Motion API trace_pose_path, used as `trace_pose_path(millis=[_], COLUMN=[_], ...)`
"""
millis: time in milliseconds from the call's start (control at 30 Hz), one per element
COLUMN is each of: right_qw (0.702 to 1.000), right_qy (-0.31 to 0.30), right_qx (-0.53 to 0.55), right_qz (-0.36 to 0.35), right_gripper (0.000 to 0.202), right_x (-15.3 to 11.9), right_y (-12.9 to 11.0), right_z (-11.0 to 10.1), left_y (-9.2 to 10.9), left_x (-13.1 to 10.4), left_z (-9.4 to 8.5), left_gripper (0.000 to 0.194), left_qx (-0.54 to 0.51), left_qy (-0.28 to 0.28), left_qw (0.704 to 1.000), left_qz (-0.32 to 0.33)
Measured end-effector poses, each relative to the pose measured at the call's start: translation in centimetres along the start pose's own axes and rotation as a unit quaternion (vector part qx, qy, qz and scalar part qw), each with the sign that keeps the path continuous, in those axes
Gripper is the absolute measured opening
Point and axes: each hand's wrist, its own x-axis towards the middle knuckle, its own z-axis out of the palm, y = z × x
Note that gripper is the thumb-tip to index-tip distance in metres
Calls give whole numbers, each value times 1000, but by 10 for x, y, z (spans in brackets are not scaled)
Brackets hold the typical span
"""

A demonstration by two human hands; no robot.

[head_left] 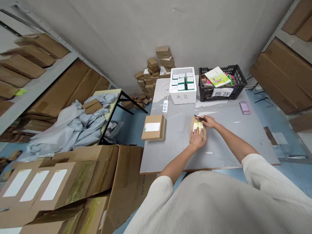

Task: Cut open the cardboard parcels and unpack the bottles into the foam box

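A small cardboard box with a label and shiny tape on top lies on the grey table. My left hand rests on the box's near part, its fingers stretched out over the top and holding nothing. In my right hand is a red and black utility knife, gripped above the far right corner of the box. The knife points left, across the box's far end; whether its blade touches the tape I cannot tell.
Left on the table sits a larger taped box. A power strip, a white foam crate of small boxes and a black basket with books stand farther back. A purple pack lies right. Stacked cartons fill the lower left.
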Motion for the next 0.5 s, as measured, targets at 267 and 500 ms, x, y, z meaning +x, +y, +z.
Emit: trace_pose_path(millis=[267, 500], right_qw=[998, 986], right_qy=[-9, 35], right_qx=[13, 127], right_qz=[68, 99], right_gripper=[33, 33], right_x=[-27, -84], right_y=[13, 22], right_z=[-6, 21], left_y=[-22, -37], left_x=[6, 13], left_z=[-11, -17], left_gripper=[108, 89], left_qx=[69, 91], left_qy=[-40, -1], left_qw=[996, 992], left_qz=[35, 86])
